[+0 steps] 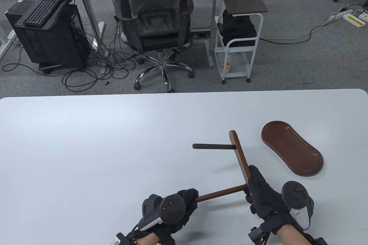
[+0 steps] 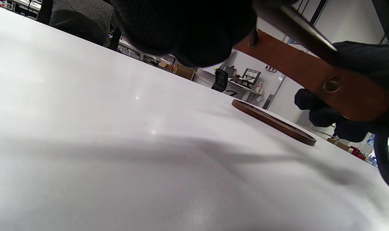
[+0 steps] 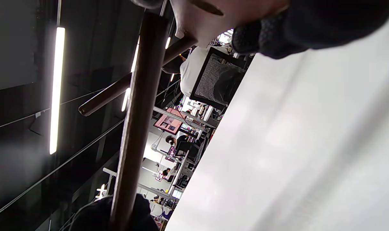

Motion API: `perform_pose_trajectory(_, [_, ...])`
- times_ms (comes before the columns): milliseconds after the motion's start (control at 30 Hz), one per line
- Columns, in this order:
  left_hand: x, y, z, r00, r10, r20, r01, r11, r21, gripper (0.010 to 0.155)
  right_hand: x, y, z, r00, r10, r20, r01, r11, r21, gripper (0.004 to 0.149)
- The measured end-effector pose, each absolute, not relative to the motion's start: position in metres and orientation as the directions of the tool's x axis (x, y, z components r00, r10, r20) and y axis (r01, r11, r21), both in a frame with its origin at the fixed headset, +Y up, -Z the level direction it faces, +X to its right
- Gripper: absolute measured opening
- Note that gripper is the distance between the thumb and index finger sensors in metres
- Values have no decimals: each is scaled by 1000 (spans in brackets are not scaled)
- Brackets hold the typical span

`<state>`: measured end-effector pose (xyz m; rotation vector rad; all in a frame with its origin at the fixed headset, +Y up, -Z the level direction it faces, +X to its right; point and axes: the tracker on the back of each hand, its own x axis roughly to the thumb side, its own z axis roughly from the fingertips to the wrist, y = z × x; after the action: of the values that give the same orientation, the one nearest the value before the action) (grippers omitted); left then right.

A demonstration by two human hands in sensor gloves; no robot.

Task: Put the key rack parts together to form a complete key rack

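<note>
A flat wooden crossbar (image 1: 240, 156) is lifted above the white table (image 1: 86, 147). A dark dowel (image 1: 214, 146) sticks out from near its far end. My right hand (image 1: 260, 193) grips the crossbar's near end. My left hand (image 1: 176, 204) grips the near end of a second dowel (image 1: 221, 192), whose far end meets the crossbar at my right hand. The left wrist view shows the crossbar (image 2: 313, 72) with a round hole and my right fingers (image 2: 322, 112) behind it. The right wrist view shows the second dowel (image 3: 135, 115) running to my left hand. The oval wooden base (image 1: 291, 152) lies on the table to the right.
The table's far edge (image 1: 184, 93) runs across the middle of the table view. Beyond it stand an office chair (image 1: 156, 26), a white cart (image 1: 240, 32) and a computer tower (image 1: 47, 35) on the floor.
</note>
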<state>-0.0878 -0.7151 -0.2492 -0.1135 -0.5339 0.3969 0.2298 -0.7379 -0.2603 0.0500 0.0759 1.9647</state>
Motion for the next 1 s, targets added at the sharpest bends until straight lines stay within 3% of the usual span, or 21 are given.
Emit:
perform_pose_trajectory(600, [-78,-720,-249,786,385,483,-308,922,-233,51,227,-739,-259,-386,922,21,-919,-386,81,63])
perform_pose_trajectory(833, [-81,-718,-252,747,445,494,-368,895,-252,51,226,-740,-258,-422,907,15,-904,-422,74,63])
perform_pose_trajectory(1000, [-83,-716,-255,660,572,487,-468,820,-329,52,222,-737,-256,-490,871,39,-868,-492,64,62])
